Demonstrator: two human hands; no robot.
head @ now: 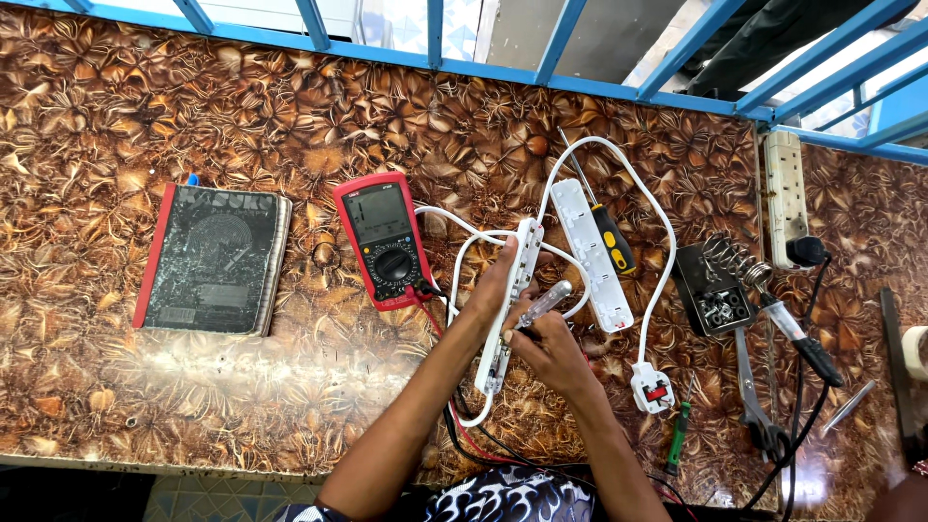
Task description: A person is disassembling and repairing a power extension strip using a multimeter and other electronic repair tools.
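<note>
Gripping the long white plastic power strip housing (509,300) edge-up at mid-bench, my left hand (491,290) wraps its side while my right hand (551,346) pinches a clear-handled screwdriver (539,307) against it. Beside it lies the flat white cover (591,253). A black square tray (712,290) holds small metal screws (718,309).

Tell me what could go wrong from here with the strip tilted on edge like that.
The left hand props the open power strip base on edge; it could slip while the right hand works the clear-handled screwdriver. The white cord and the multimeter probe leads cross under the forearms and might snag.
</note>
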